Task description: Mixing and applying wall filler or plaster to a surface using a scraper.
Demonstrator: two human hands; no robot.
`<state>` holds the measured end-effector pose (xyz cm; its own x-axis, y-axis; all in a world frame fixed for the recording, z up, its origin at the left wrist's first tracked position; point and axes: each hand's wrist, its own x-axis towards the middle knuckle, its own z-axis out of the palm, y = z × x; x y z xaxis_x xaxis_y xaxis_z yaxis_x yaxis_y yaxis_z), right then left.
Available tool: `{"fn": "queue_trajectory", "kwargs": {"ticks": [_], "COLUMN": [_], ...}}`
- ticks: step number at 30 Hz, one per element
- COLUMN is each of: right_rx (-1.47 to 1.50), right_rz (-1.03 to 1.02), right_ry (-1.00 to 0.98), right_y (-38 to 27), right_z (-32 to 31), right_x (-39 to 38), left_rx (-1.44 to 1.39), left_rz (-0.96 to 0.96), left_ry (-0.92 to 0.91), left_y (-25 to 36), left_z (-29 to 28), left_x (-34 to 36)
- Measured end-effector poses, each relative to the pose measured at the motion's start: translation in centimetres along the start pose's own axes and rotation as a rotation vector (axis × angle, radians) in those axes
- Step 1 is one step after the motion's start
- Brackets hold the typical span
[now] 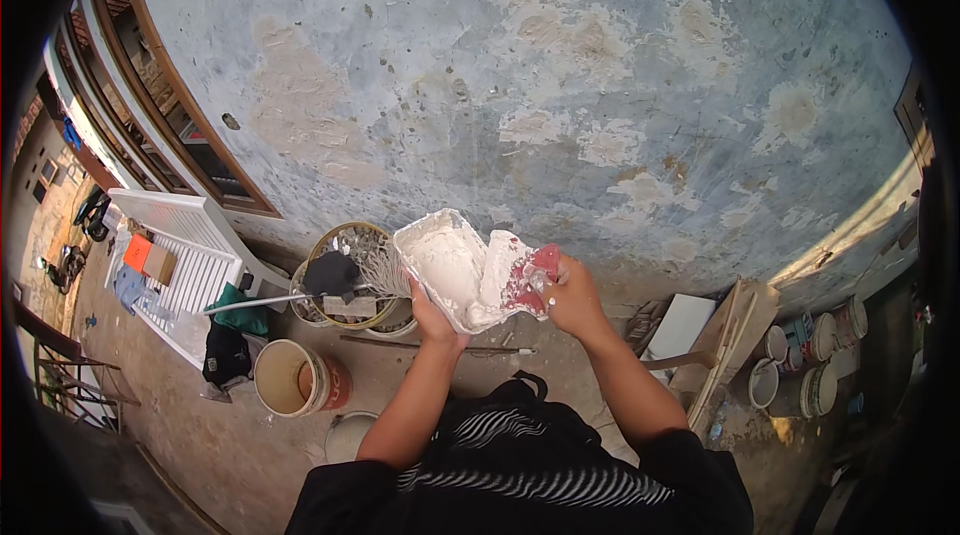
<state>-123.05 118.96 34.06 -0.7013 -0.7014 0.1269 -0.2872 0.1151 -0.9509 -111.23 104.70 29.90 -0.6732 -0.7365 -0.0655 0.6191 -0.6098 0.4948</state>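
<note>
My left hand [436, 316] grips the near left side of a white rectangular tub [402, 247], its fingers mostly hidden underneath. Thick off-white putty [444, 263] fills the tub and coats its edges. My right hand [577, 303] is closed round a red putty scraper [543, 263] smeared with putty. The scraper's wide blade lies over the tub's right side, and seems to touch its rim. Ahead of both hands rises a weathered blue-grey wall [420, 65] with rough pale patches.
At left stands a white slatted bench [190, 285] with boxes and cloth on it. Close below my hands are a rubble-filled basin [312, 310], a mop head [383, 273] and a pale bucket [282, 375]. Wooden boards [735, 345] and several paint pails [818, 390] stand at right.
</note>
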Motion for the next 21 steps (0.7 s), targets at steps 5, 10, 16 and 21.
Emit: {"fn": "queue_trajectory", "kwargs": {"ticks": [5,10,16,21], "right_rx": [0.036,-0.047,-0.464,-0.412], "right_rz": [0.030,-0.084,-0.510,-0.610], "right_ry": [-0.011,0.127,0.163,-0.105], "right_y": [0.8,-2.6,-3.7,-3.2], "right_z": [1.1,2.1,0.1,1.4], "right_x": [0.3,1.9,3.2,0.8], "left_rx": [0.054,0.042,0.011,0.057], "left_rz": [-0.040,-0.095,-0.157,-0.181], "left_ry": [0.001,-0.043,-0.070,-0.127], "left_y": [-1.9,-2.5,-1.2,-0.6], "left_z": [0.0,-0.7,0.0,-0.8], "left_x": [-0.2,0.0,-0.4,0.3]}}
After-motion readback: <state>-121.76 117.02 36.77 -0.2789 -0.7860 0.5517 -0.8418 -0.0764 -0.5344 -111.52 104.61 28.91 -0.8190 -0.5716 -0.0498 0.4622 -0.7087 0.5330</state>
